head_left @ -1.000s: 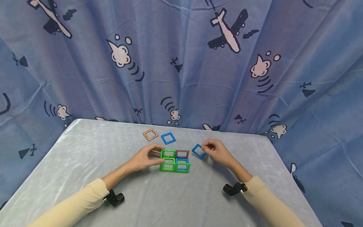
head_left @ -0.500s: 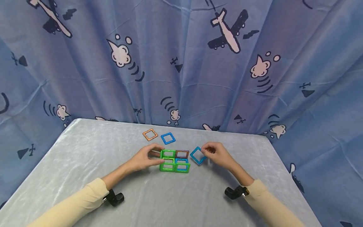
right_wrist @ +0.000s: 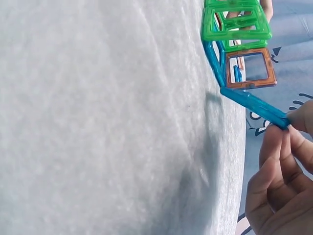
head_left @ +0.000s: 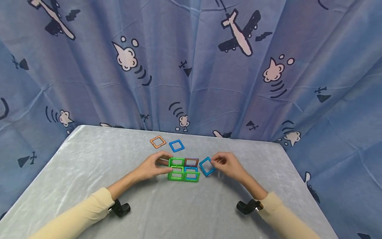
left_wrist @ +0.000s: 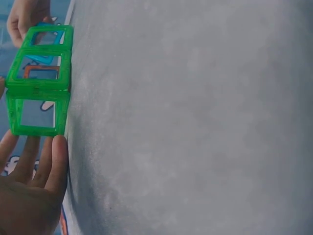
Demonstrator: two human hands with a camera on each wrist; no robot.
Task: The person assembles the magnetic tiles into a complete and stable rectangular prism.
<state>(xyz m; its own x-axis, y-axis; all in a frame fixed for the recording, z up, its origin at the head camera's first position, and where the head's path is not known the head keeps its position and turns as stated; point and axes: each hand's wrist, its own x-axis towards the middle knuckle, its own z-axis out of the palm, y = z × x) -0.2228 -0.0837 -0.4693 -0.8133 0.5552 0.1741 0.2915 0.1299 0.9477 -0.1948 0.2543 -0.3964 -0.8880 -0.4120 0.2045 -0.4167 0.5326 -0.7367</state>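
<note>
A structure of magnetic tiles (head_left: 176, 180) stands on the table, with green square frames at the front and left. A reddish-brown tile (right_wrist: 252, 84) stands at its back, and blue shows low on its right. My left hand (head_left: 149, 167) holds the structure's left end, thumb at the front and fingers behind; in the left wrist view its fingertips touch the end green tile (left_wrist: 36, 131). Between thumb and fingertips, my right hand (head_left: 228, 165) pinches a blue square magnetic tile (right_wrist: 254, 105). That tile tilts, its far edge at or against the structure's blue base; contact is hard to tell.
Behind the structure, an orange square tile (head_left: 161, 145) and another blue square tile (head_left: 179, 149) lie flat on the table (head_left: 119, 142). A blue curtain (head_left: 191, 79) with airplane prints hangs at the table's back edge. Each wrist wears a black camera.
My right hand has come slightly nearer to me, and the pinched blue tile has turned and moved left, closer to the structure's right side. The left hand and structure have stayed in place.
</note>
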